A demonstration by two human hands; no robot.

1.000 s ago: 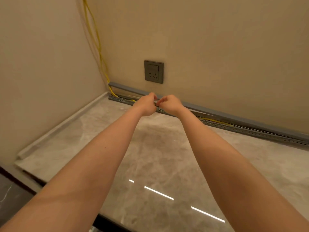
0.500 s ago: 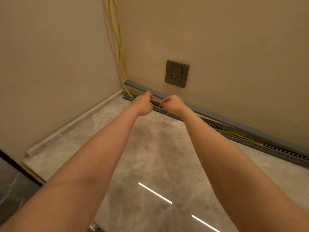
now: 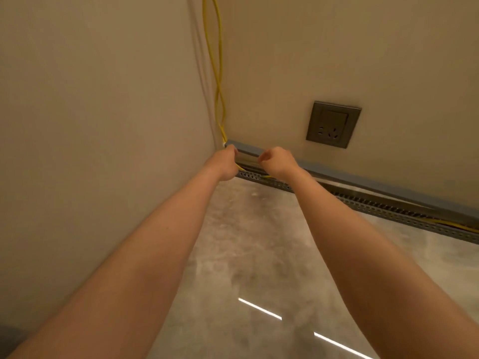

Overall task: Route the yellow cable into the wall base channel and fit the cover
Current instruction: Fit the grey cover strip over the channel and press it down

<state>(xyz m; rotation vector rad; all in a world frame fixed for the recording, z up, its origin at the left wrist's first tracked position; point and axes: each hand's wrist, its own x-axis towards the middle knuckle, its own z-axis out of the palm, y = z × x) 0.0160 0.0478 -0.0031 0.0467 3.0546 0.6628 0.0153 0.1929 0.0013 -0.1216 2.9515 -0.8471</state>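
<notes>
Two strands of yellow cable (image 3: 217,73) hang down the room corner and bend into the grey perforated wall base channel (image 3: 388,213), which runs along the foot of the right wall. More yellow cable shows inside the channel at far right. My left hand (image 3: 225,161) is at the channel's corner end, fingers closed on the cable where it enters. My right hand (image 3: 278,161) is a short way along to the right, fingers pinched at the channel's upper edge with cable showing just below it; what it pinches is hidden. I cannot pick out a separate cover.
A grey wall socket (image 3: 333,124) sits on the right wall above the channel. The left wall (image 3: 103,125) stands close beside my left arm. The polished stone floor (image 3: 246,255) reflects two light strips.
My view has swung left toward the corner. Both hands have slid left along the channel to its corner end and are now a little further apart.
</notes>
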